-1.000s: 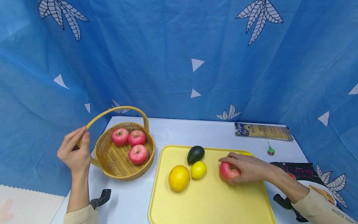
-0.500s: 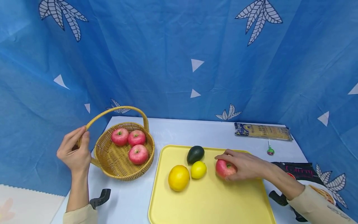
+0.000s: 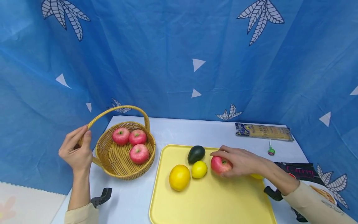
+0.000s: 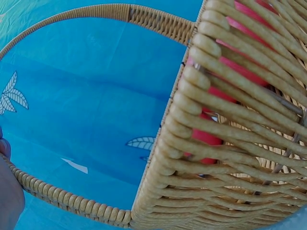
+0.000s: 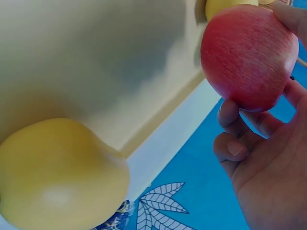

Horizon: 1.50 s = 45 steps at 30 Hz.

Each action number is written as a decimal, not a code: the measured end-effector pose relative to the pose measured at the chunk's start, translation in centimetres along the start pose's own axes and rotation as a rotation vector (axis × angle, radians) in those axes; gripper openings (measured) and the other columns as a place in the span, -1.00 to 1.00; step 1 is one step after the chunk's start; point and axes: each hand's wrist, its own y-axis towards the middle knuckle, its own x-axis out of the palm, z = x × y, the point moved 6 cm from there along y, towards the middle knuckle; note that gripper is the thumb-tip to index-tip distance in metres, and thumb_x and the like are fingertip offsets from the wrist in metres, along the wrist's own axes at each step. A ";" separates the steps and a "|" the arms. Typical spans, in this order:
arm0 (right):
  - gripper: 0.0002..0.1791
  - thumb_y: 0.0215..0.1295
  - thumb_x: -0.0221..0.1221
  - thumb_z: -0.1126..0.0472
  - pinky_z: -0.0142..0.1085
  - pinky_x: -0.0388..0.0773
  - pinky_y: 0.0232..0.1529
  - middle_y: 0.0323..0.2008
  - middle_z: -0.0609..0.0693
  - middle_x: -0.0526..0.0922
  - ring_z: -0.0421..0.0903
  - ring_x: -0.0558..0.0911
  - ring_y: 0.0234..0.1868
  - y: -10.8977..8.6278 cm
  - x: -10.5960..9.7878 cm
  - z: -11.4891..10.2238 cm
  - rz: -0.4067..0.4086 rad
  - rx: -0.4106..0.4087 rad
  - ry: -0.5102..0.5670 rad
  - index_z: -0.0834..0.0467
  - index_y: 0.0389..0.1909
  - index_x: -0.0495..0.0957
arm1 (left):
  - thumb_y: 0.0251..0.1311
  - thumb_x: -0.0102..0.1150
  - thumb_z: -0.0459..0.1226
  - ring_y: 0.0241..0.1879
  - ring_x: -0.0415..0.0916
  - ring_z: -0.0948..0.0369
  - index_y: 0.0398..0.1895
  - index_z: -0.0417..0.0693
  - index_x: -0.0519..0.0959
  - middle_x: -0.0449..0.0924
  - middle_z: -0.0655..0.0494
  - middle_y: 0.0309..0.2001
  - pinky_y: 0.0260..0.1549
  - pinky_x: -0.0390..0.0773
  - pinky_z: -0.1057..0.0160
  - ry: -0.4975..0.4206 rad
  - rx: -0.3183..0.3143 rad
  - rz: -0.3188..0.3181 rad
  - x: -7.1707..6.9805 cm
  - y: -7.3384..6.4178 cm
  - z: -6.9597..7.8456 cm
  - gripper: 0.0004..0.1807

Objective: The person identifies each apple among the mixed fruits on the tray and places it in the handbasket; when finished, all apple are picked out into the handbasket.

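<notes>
My left hand [image 3: 76,148] grips the arched handle [image 3: 120,108] of a wicker basket [image 3: 117,174] at the left. Three red apples lie in the basket, one of them [image 3: 139,153] toward its right side. In the left wrist view the woven wall [image 4: 230,158] fills the right half, with red showing through. My right hand [image 3: 240,161] holds another red apple [image 3: 219,165] over the yellow tray [image 3: 209,202], fingers and thumb around it. Close to the left of that apple are a lemon [image 3: 199,169], a dark green avocado [image 3: 196,154] and an orange-yellow round fruit [image 3: 179,177].
A yellow fruit [image 5: 62,172] on the tray's right side is mostly hidden under my right forearm in the head view. Behind lie a pasta packet [image 3: 264,132] and a lollipop [image 3: 271,151]. A dark curry packet [image 3: 300,171] lies at the right. Blue cloth [image 3: 167,62] hangs behind.
My right hand has moved left across the tray with the apple, toward the lemon. The left hand still grips the basket handle, and the basket has stayed in place.
</notes>
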 end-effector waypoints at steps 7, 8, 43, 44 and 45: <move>-0.23 0.02 0.39 -0.32 -0.43 0.58 -0.22 0.03 -0.32 0.44 -0.34 0.51 -0.19 0.5 -0.5 -0.4 0.019 -0.014 -0.004 -0.35 0.31 0.41 | 0.04 0.41 -0.54 -0.31 0.65 0.31 -0.30 -0.51 0.71 0.75 -0.20 -0.24 -0.33 0.54 0.52 -0.011 -0.001 0.003 0.0 0.0 0.0 -0.84; -0.23 0.02 0.39 -0.32 -0.43 0.59 -0.22 0.04 -0.31 0.45 -0.33 0.51 -0.18 0.6 -0.5 -0.5 0.022 -0.018 -0.005 -0.34 0.32 0.42 | 0.05 0.41 -0.53 -0.31 0.65 0.31 -0.29 -0.51 0.71 0.75 -0.20 -0.24 -0.33 0.54 0.52 -0.008 -0.001 0.002 0.0 0.0 0.0 -0.84; -0.27 0.07 0.38 -0.28 -0.40 0.59 -0.20 0.03 -0.30 0.45 -0.33 0.52 -0.17 3.8 -1.2 -4.8 0.058 -0.153 0.015 -0.37 0.30 0.40 | 0.05 0.41 -0.53 -0.27 0.68 0.30 -0.30 -0.50 0.71 0.75 -0.21 -0.23 -0.25 0.59 0.53 0.006 0.007 0.001 -0.1 -0.1 -0.1 -0.85; -0.27 0.07 0.38 -0.27 -0.40 0.59 -0.19 0.03 -0.30 0.45 -0.33 0.52 -0.17 4.0 -1.2 -4.9 0.059 -0.158 0.012 -0.37 0.30 0.40 | 0.05 0.41 -0.54 -0.27 0.68 0.30 -0.30 -0.50 0.71 0.75 -0.21 -0.23 -0.25 0.58 0.53 0.007 0.009 0.001 -0.1 0.0 -0.1 -0.85; -0.27 0.07 0.38 -0.27 -0.40 0.59 -0.18 0.04 -0.30 0.45 -0.33 0.52 -0.16 4.1 -1.2 -5.0 0.060 -0.162 0.012 -0.38 0.30 0.39 | 0.04 0.40 -0.55 -0.27 0.68 0.30 -0.30 -0.50 0.71 0.75 -0.21 -0.23 -0.25 0.58 0.53 0.007 0.009 0.001 -0.1 0.0 -0.1 -0.85</move>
